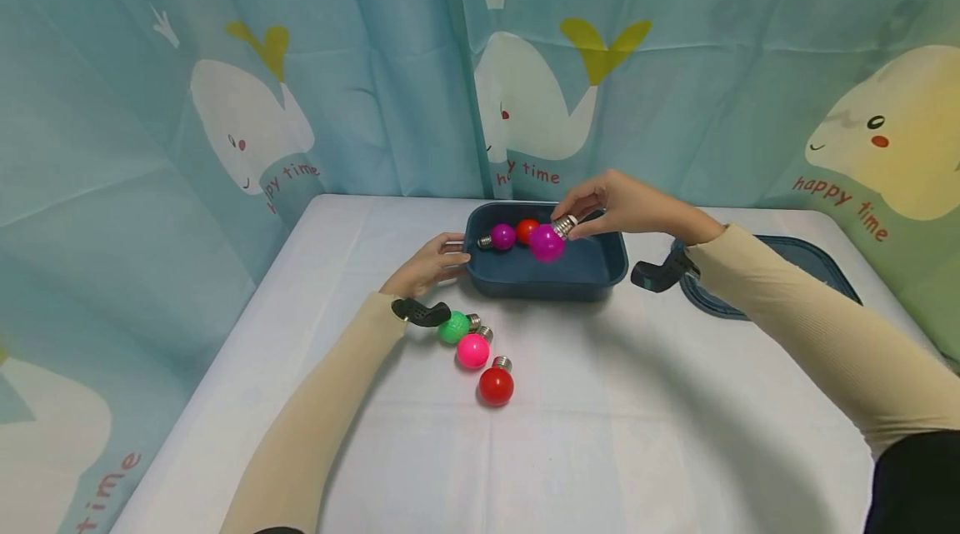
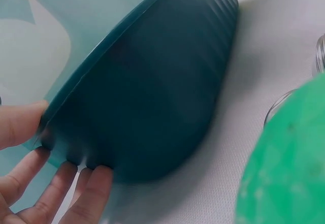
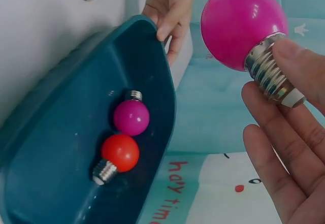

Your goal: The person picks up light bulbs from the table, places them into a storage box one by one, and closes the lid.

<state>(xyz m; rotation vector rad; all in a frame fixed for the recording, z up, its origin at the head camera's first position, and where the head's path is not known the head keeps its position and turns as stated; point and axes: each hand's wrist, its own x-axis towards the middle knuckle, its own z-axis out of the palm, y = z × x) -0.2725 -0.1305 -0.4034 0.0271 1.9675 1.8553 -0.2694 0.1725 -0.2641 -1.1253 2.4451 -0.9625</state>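
Observation:
My right hand (image 1: 618, 205) pinches a magenta light bulb (image 1: 547, 243) by its metal screw base, with the bulb hanging over the dark blue container (image 1: 543, 288). In the right wrist view, the thumb and fingers (image 3: 271, 102) meet around that base. At the container's left end, my left hand (image 1: 431, 262) holds the wall, thumb at the rim and fingers against the outer side (image 2: 152, 107). Inside the container lie another magenta bulb (image 3: 132, 117) and a red-orange bulb (image 3: 120, 153), close together.
Near my left wrist, a green bulb (image 1: 453, 327), a pink bulb (image 1: 472, 351) and a red bulb (image 1: 496, 386) lie on the white table (image 1: 570, 434). A dark blue lid (image 1: 806, 255) lies at right, partly behind my right forearm. A printed curtain (image 1: 405, 59) hangs behind the table.

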